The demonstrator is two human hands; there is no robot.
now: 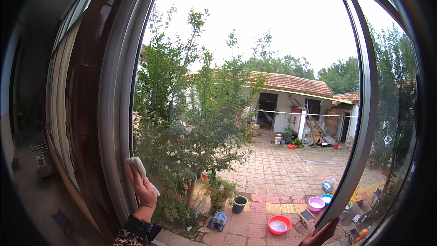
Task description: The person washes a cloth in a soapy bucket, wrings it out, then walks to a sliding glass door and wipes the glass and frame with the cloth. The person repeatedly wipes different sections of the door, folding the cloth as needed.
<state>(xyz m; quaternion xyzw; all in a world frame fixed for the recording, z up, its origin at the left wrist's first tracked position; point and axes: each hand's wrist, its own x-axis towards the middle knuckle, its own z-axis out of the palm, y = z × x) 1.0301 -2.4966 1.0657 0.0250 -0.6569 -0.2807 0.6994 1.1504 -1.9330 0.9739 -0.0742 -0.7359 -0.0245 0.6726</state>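
Observation:
My left hand (pixel 142 189) is pressed against the left edge of a window pane, beside the grey metal window frame (pixel 116 109). In it is a light grey cloth (pixel 137 165), folded under the fingers, with a corner sticking out past the wrist side. A dark band is around that wrist, below it a patterned sleeve. Low on the right, my right hand (pixel 321 235) holds the slanting metal upright (pixel 367 109) of the window sash. Part of the right hand is cut off by the lower picture edge.
Outside, a leafy shrub (pixel 201 119) stands close behind the glass. In the paved courtyard are a red basin (pixel 279 224), a dark bucket (pixel 240 204), a purple basin (pixel 316 204) and a folding stool (pixel 305 217). A dark brown wooden frame (pixel 85 109) borders the window on the left.

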